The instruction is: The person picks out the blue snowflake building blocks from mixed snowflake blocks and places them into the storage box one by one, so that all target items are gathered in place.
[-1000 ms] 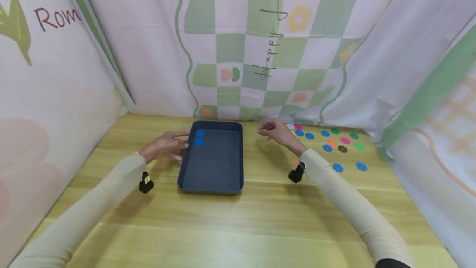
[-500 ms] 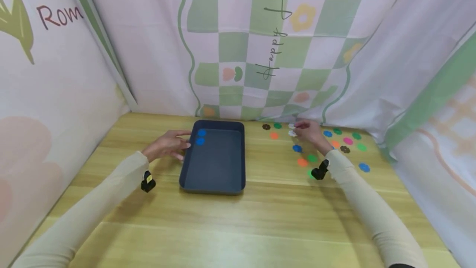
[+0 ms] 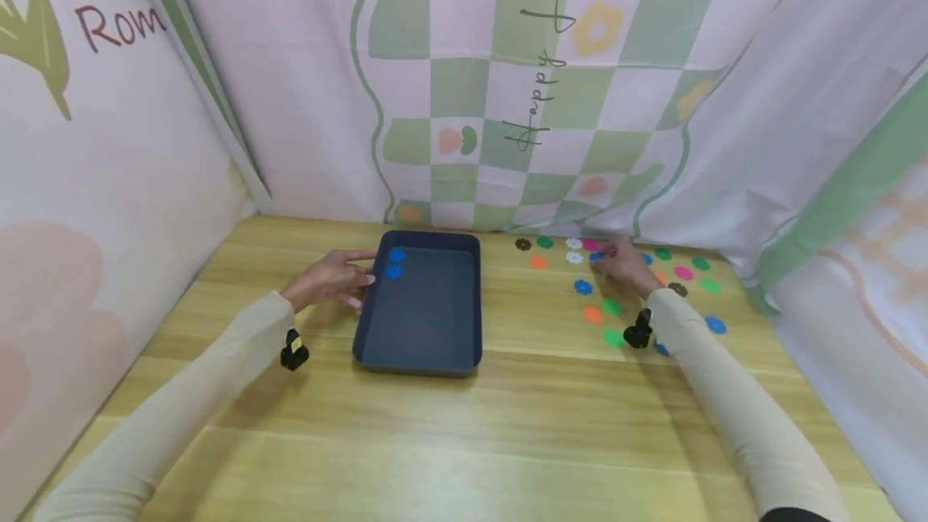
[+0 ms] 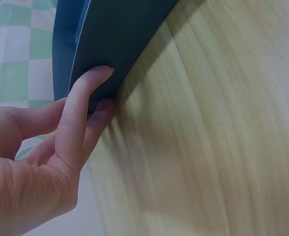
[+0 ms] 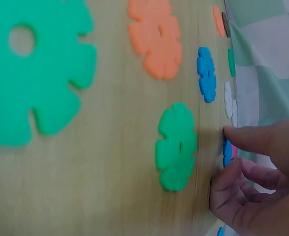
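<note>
Currently, a blue flower-shaped disc (image 5: 227, 152) is lying near the far edge of the wooden table (image 3: 449, 441), and the right hand (image 3: 625, 263) is bracketing it with thumb and bent fingers; whether they are actually pinching it, I cannot tell. A pink disc (image 3: 590, 245) is lying just beyond it, and two white discs (image 3: 574, 258) are lying just to its left. Nearer, another blue disc (image 3: 583, 287), two green discs (image 3: 612, 307) and an orange disc (image 3: 593, 314) are forming a loose group, while a brown disc (image 3: 523, 245), a third green disc (image 3: 545, 242) and a second orange disc (image 3: 537, 262) are sitting farther left. Past the hand, more discs (image 3: 684, 273) in several colours are spreading across the right side, some partly hidden by the right wrist. Well to the left, a dark rectangular tray (image 3: 420, 321) is holding two blue discs (image 3: 393, 271) by its far left corner. Outside its left wall, the left hand (image 3: 328, 279) is touching the tray with relaxed, unclenched fingers. Behind everything, a green-and-white checked curtain (image 3: 493, 87) is hanging.
</note>
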Motion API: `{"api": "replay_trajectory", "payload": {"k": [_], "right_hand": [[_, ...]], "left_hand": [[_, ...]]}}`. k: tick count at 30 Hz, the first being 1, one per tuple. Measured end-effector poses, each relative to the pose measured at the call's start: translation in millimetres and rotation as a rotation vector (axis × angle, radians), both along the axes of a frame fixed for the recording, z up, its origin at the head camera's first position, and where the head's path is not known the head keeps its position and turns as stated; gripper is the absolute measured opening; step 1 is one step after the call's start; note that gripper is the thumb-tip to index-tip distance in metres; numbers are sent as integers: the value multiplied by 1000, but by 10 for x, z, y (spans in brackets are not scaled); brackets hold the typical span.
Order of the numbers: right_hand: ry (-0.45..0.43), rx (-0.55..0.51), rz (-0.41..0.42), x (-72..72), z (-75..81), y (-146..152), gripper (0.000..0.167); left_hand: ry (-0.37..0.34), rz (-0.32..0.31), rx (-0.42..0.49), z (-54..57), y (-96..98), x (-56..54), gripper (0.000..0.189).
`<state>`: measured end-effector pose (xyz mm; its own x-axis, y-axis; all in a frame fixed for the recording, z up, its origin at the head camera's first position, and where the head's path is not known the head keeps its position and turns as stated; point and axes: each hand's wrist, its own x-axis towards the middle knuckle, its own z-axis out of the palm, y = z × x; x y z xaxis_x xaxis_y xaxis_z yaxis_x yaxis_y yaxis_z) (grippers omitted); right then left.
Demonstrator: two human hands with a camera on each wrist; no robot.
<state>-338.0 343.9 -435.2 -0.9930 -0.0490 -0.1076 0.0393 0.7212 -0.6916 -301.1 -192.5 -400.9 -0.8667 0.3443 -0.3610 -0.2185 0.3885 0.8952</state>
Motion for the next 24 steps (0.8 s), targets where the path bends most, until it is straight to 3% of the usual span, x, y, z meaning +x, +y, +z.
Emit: {"api": "replay_trajectory", "payload": {"k": [6,14,19,24], "right_hand": [[30,30,-19,-1,-27,25,51],[116,163,19,-19,103,-66,25],[119,250,21,-67,151,-62,28],[134,167,77,-78,195,-125,19]], "left_hand": [[3,-3,5,2,9,0,67],[-4,10,1,-12,-9,-12,67],[-1,-8,15,-35,-4,-23,67],[6,-30,-17,-12,-10,-48,68]]}}
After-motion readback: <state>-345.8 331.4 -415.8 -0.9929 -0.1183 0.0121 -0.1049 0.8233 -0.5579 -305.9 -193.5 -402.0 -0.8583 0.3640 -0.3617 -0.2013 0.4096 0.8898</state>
